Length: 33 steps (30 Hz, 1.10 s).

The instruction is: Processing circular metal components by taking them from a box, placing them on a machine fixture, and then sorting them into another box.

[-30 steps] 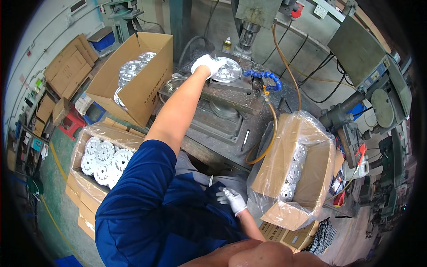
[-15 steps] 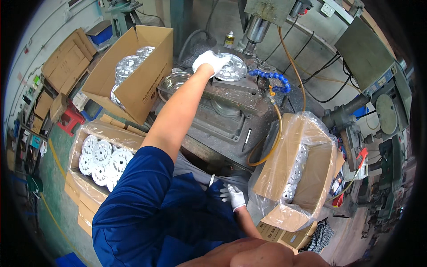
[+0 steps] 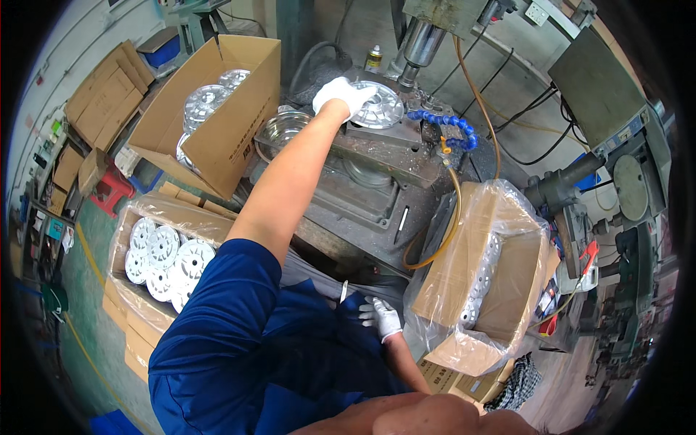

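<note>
My left hand [image 3: 338,97], in a white glove, reaches far forward and grips the left edge of a round silver metal disc [image 3: 380,107] with openings in its face. The disc lies on a metal fixture block [image 3: 395,133], beside the chuck [image 3: 408,75] of a drill press. Down by my lap, my right hand [image 3: 380,317], also in a white glove, rests with its fingers spread and nothing in them. The left hand's fingertips are partly hidden at the disc's edge.
Left of the machine stands a tall carton [image 3: 239,123] with shiny metal parts. A lined carton [image 3: 168,203] of discs sits nearer left, another [image 3: 516,304] at right. A blue segmented hose [image 3: 453,123], a yellow hose [image 3: 457,217], a metal bowl [image 3: 286,127] and a spray can [image 3: 373,58] surround the fixture.
The whole view has shifted slightly. My left hand stays at the disc's edge and my right hand stays by my lap.
</note>
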Each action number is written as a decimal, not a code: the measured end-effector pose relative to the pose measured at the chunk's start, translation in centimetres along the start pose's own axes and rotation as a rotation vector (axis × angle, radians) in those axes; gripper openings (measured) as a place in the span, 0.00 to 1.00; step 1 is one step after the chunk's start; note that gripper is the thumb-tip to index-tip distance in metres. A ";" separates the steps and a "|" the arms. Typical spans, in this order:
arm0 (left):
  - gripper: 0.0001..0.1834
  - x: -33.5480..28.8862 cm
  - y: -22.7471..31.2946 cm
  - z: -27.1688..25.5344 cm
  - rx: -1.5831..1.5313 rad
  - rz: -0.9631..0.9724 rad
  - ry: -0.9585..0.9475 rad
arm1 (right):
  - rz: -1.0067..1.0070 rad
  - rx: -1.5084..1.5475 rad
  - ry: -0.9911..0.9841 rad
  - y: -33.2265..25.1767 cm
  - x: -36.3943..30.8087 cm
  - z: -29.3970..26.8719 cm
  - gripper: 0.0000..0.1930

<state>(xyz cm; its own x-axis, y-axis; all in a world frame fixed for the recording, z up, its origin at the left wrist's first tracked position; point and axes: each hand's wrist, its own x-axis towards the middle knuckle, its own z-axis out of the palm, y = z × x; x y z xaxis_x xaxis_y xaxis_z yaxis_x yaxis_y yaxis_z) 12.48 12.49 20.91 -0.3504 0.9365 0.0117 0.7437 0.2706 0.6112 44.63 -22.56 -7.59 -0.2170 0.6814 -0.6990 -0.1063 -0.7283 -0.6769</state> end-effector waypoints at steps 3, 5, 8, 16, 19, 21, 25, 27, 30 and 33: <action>0.45 0.1 -0.1 0.1 0.012 0.002 0.015 | 0.008 0.012 -0.003 0.2 0.1 -0.3 0.19; 0.45 0.3 -0.1 0.0 0.026 -0.008 -0.030 | 0.015 0.027 -0.013 0.3 0.2 -0.4 0.19; 0.45 0.5 -0.2 0.0 0.036 -0.008 -0.076 | 0.020 0.048 -0.022 0.5 0.2 -0.6 0.19; 0.46 0.9 -0.4 0.3 0.040 -0.005 -0.060 | 0.010 0.092 -0.041 0.5 0.1 -0.8 0.20; 0.45 1.1 -0.6 0.6 0.028 0.000 -0.038 | 0.010 0.113 -0.047 0.6 0.1 -0.9 0.20; 0.43 1.1 -0.7 0.9 0.011 0.005 0.031 | 0.011 0.130 -0.049 0.6 0.1 -0.9 0.20; 0.44 1.3 -0.8 1.2 0.003 0.016 0.043 | -0.001 0.136 -0.050 0.6 0.1 -0.9 0.20; 0.44 1.3 -0.8 1.2 0.004 0.019 0.068 | -0.015 0.129 -0.048 0.7 0.1 -0.9 0.20; 0.45 1.3 -0.8 1.0 -0.006 0.004 0.006 | -0.021 0.135 -0.045 0.8 0.1 -1.0 0.20; 0.47 0.9 -0.7 0.7 0.004 0.028 0.011 | -0.039 0.123 -0.037 0.8 0.1 -0.9 0.20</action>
<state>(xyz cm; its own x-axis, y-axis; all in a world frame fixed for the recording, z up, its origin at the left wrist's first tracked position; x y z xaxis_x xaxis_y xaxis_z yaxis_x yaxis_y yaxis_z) 12.04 13.27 19.87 -0.3354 0.9413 0.0376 0.7556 0.2449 0.6075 45.43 -23.01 -8.45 -0.2462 0.7075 -0.6624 -0.2332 -0.7066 -0.6681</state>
